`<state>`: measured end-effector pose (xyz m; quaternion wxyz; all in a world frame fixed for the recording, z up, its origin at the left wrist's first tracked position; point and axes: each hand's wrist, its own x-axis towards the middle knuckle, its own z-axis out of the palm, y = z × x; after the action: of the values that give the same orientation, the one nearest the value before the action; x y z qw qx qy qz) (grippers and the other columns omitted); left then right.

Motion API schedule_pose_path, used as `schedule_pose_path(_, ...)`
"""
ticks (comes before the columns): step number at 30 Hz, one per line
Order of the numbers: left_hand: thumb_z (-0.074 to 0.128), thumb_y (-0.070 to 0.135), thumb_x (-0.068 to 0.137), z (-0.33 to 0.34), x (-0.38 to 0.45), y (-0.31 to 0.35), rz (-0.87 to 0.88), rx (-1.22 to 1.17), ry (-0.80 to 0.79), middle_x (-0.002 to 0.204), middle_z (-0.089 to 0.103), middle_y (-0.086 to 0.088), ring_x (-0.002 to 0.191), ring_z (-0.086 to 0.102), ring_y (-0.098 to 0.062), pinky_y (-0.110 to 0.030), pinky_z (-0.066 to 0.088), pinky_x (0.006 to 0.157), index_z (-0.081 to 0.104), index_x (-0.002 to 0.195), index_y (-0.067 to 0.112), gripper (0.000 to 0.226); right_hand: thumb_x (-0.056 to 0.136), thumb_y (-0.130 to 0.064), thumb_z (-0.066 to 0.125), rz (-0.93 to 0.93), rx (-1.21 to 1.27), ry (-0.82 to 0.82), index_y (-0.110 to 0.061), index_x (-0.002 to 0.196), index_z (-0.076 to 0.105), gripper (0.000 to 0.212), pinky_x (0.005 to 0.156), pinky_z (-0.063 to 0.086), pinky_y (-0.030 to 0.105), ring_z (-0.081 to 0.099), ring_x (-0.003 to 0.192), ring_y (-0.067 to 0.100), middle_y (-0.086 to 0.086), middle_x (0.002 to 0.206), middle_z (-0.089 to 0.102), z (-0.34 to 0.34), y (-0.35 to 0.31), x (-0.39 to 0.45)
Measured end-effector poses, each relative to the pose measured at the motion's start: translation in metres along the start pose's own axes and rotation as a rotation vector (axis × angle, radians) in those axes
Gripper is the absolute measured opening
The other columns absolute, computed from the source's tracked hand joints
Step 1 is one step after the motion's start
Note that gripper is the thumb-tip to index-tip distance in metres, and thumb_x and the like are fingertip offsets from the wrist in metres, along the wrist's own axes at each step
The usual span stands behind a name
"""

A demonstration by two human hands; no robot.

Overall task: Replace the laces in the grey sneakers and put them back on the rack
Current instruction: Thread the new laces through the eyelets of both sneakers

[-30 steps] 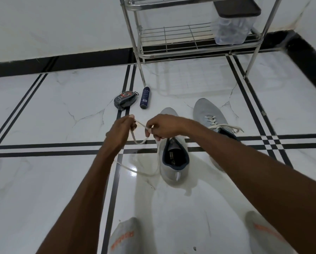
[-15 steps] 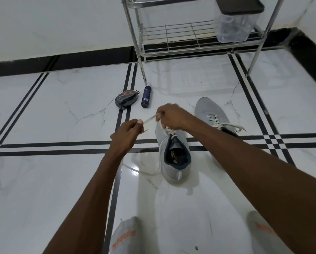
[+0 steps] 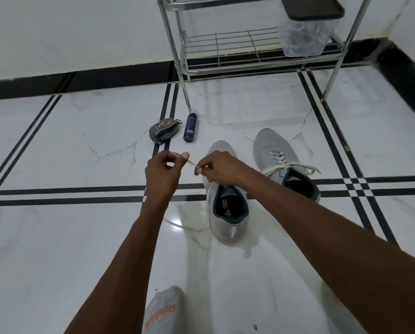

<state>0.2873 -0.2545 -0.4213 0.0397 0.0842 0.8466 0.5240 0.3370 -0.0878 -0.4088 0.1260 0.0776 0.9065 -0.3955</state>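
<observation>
On the floor, near sneaker [image 3: 227, 208] sits w/ its heel toward the camera. Left hand [image 3: 161, 174] & right hand [image 3: 217, 168] each pinch the lace [image 3: 192, 163], pulled taut between them just above the toe; grip closed on the lace both sides. Lace tail trails left of the shoe. 2nd sneaker [image 3: 280, 155], laced, lies right. Rack [image 3: 249, 66] stands behind. Can [image 3: 190, 127] & pouch [image 3: 164, 130] nearby.

Bare forearms, no sleeves; grey sock [image 3: 164, 309] with orange lettering, seemingly a brand name.
</observation>
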Motion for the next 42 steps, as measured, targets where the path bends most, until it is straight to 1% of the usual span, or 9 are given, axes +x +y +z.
schedule_pose_path(4,0.077,0.028,0.090,0.009,-0.005,0.011,-0.201,-0.491,-0.093,0.101,0.078,-0.007,0.063,0.055,-0.010,-0.022,0.052,0.064,0.062,0.096,0.008,0.026,0.101,-0.024,0.056,-0.001,0.045,0.042,-0.022,0.124,0.072,0.028,0.069,0.042,0.020,0.064,0.091,0.016,0.005,0.103,0.073,0.001,0.006,-0.007)
schedule_pose_path(6,0.077,0.021,0.090,0.014,-0.009,0.016,-0.226,-0.577,-0.086,0.097,0.078,-0.012,0.064,0.063,-0.011,-0.022,0.055,0.067,0.064,0.101,0.001,0.026,0.097,-0.017,0.058,0.032,0.120,0.134,-0.026,0.133,0.065,0.037,0.065,0.042,0.013,0.063,0.088,0.012,0.000,0.104,0.071,-0.005,0.014,-0.016)
schedule_pose_path(9,0.080,0.018,0.087,0.019,-0.016,0.015,-0.149,-0.466,-0.079,0.085,0.077,-0.016,0.075,0.075,-0.022,-0.027,0.060,0.073,0.073,0.099,-0.004,0.026,0.088,-0.020,0.069,0.101,0.156,0.299,-0.026,0.120,0.071,0.032,0.061,0.043,0.012,0.066,0.077,0.008,-0.001,0.093,0.075,-0.017,0.035,-0.035)
schedule_pose_path(13,0.075,0.010,0.090,0.030,-0.022,0.010,-0.072,-0.326,-0.150,0.079,0.076,-0.017,0.075,0.077,-0.028,-0.035,0.063,0.077,0.076,0.095,-0.003,0.013,0.079,-0.035,0.081,0.150,0.044,0.248,-0.020,0.096,0.074,0.024,0.066,0.048,0.020,0.068,0.077,0.010,-0.004,0.085,0.073,-0.013,0.050,-0.059)
schedule_pose_path(20,0.076,0.024,0.088,0.049,-0.041,0.002,0.165,0.154,-0.240,0.077,0.073,0.011,0.063,0.066,0.001,-0.015,0.051,0.063,0.080,0.088,0.019,0.006,0.083,-0.026,0.073,0.110,-0.086,0.362,-0.015,0.093,0.078,0.016,0.077,0.059,0.039,0.070,0.082,0.020,0.003,0.086,0.076,0.013,0.058,-0.058)
schedule_pose_path(25,0.077,0.031,0.083,0.058,-0.044,0.000,0.294,0.329,-0.263,0.093,0.064,0.008,0.075,0.061,-0.008,-0.027,0.050,0.068,0.079,0.090,0.024,0.010,0.087,-0.018,0.073,0.256,0.379,0.327,-0.013,0.087,0.080,0.009,0.083,0.062,0.042,0.074,0.083,0.022,0.007,0.082,0.077,0.005,0.072,-0.061)
schedule_pose_path(28,0.075,0.032,0.084,0.065,-0.045,0.003,0.333,0.437,-0.265,0.098,0.060,0.005,0.083,0.059,-0.014,-0.030,0.049,0.071,0.079,0.093,0.022,0.014,0.089,-0.011,0.072,0.342,0.658,0.245,-0.006,0.096,0.078,0.011,0.085,0.062,0.039,0.071,0.082,0.021,0.020,0.096,0.075,0.000,0.075,-0.063)
schedule_pose_path(37,0.071,0.028,0.083,0.073,-0.045,0.006,0.396,0.536,-0.240,0.092,0.059,0.002,0.080,0.060,-0.020,-0.043,0.047,0.079,0.079,0.086,0.018,0.013,0.088,-0.014,0.075,0.349,0.747,0.198,-0.006,0.098,0.078,0.013,0.083,0.061,0.035,0.070,0.083,0.018,0.019,0.098,0.076,0.000,0.079,-0.063)
schedule_pose_path(42,0.068,0.026,0.089,0.078,-0.046,0.009,0.441,0.648,-0.225,0.097,0.060,0.001,0.094,0.057,-0.023,-0.040,0.038,0.084,0.079,0.091,0.019,0.013,0.091,-0.020,0.073,0.331,0.790,0.200,-0.002,0.100,0.076,0.020,0.077,0.062,0.032,0.067,0.078,0.016,0.015,0.088,0.073,-0.002,0.079,-0.062)
